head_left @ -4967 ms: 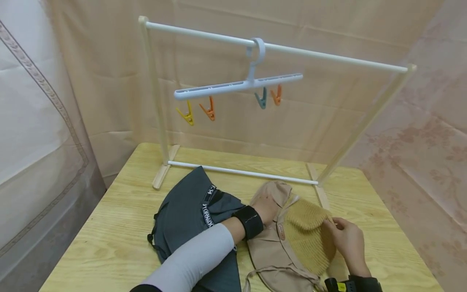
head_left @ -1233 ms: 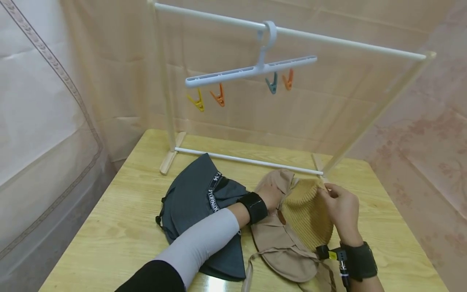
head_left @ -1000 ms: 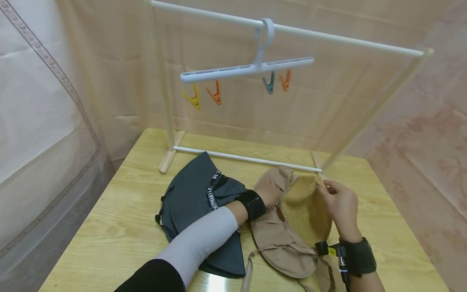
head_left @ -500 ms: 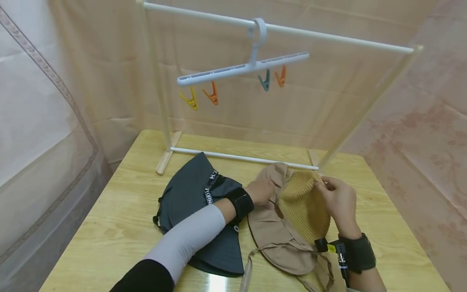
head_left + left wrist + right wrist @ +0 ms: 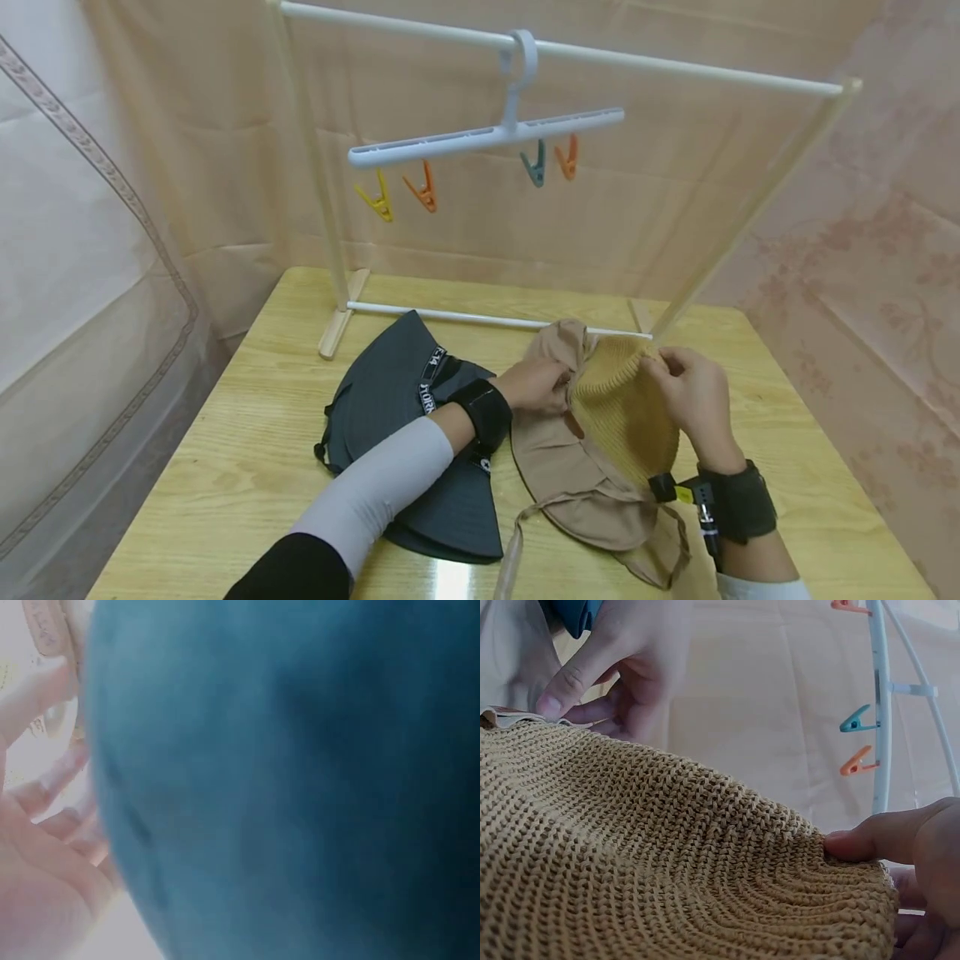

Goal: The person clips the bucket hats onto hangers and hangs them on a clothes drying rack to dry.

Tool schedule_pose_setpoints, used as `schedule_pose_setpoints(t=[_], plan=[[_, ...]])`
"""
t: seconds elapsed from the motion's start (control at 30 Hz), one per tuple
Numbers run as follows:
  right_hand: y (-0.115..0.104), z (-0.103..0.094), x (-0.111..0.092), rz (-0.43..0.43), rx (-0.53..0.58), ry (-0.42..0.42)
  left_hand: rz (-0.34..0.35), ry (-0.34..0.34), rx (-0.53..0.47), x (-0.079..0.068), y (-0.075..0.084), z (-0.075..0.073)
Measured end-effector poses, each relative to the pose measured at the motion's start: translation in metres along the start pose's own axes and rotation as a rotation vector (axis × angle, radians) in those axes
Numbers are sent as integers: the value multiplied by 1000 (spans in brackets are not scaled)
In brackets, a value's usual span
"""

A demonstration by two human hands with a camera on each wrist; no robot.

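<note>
A beige sun hat [image 5: 555,467] with a wide cloth brim, tie strings and a mustard knitted crown [image 5: 622,400] lies at the right front. My right hand [image 5: 693,396] pinches the far right edge of the crown; in the right wrist view its thumb [image 5: 855,844] presses the ribbed knit. My left hand [image 5: 534,385] holds the seam between brim and crown, thumb and fingertips at its edge. Beneath my left forearm lies a dark grey bucket hat [image 5: 390,392] with a lettered band. Something blurred and blue-green hides most of the left wrist view.
A drying rack with a white top rail [image 5: 675,71] stands behind the hats. From it hangs a pale blue hanger [image 5: 450,146] with yellow, orange and teal clips. The rack's lower bar [image 5: 450,316] crosses the wooden table [image 5: 195,492] close behind both hats.
My right hand has drawn the knitted crown up and away from me, and the sun hat has shifted slightly toward the rack. My left hand has slid back left from the brim to the seam.
</note>
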State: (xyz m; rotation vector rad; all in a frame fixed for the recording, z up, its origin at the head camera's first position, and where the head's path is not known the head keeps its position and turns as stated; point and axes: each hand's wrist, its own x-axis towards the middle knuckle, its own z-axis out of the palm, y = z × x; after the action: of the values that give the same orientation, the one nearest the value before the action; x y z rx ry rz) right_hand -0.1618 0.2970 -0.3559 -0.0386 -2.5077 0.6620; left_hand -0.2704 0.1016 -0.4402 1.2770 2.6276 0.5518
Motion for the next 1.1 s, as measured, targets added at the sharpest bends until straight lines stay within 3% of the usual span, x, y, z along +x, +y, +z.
schedule_pose_setpoints(t=[0.13,0.37,0.53,0.83,1.1], plan=[[-4,0,3,7,13,-12,22,33,-66,-2,2,-5],[-10,-3,7,9,33,-2,-17,124,-205,-7,9,-7],[-14,-1,10,3,46,36,9,183,-213,-9,18,-8],[-19,3,13,2,67,50,-7,310,-245,-10,26,-6],[-24,4,15,-55,112,70,22,425,-156,-12,27,-3]])
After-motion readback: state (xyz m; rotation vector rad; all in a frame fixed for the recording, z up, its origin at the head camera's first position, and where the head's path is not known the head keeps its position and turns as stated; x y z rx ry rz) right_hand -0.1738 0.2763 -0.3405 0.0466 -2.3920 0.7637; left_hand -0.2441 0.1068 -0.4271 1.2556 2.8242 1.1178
